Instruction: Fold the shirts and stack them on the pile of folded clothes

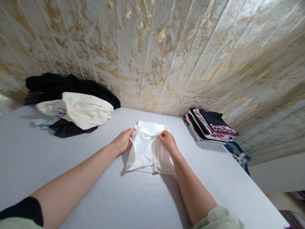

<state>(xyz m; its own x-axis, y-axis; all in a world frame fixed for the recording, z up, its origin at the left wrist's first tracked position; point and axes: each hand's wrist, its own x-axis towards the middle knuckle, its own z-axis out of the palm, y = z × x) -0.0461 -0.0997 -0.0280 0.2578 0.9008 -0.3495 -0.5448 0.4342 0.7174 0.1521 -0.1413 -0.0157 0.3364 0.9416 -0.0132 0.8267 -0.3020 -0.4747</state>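
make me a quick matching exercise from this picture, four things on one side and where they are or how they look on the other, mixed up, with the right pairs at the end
Things
1. white garment
2. cream garment
3. folded stack
4. backdrop

Places and looks
A. loosely bunched at the left
B. pale with gold patterning
C. gripped by the left hand and right hand
D. at the right, a pink-printed dark piece on top

Right pairs: 1-C, 2-A, 3-D, 4-B

Gap between white garment [144, 154] and stack [209, 125]
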